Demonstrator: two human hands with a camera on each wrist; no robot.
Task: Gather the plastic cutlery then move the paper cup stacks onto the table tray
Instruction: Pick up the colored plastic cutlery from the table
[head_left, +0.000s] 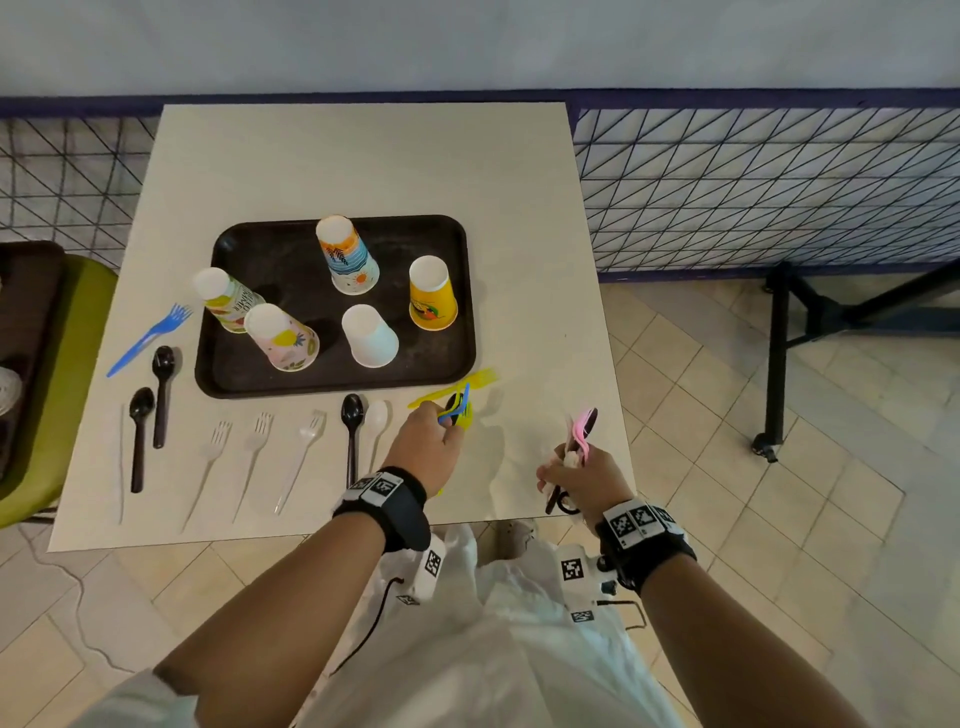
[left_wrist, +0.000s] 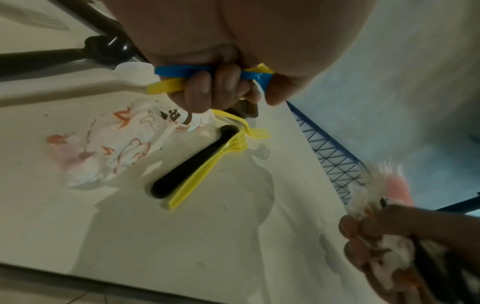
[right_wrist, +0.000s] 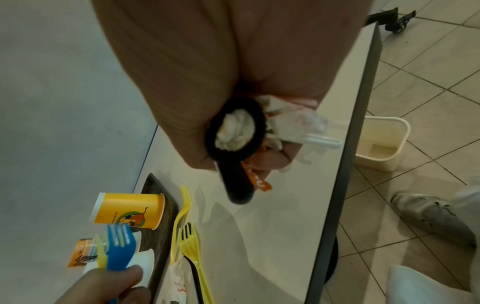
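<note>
The counter (head_left: 363, 166) filled mid-frame; the tray (head_left: 239, 374) already carried 5 upturned paper cups (head_left: 370, 336). My left hand (head_left: 423, 451) clutched blue and yellow forks (head_left: 457, 408), my right hand (head_left: 589, 480) a pink-and-black bundle (head_left: 582, 431), bunched for 1 carry.

I see five cups (head_left: 370, 335) on the tray (head_left: 249, 249) mid-frame; forks (head_left: 254, 441) and spoons (head_left: 139, 431) lie below it on the table (head_left: 363, 156).
</note>
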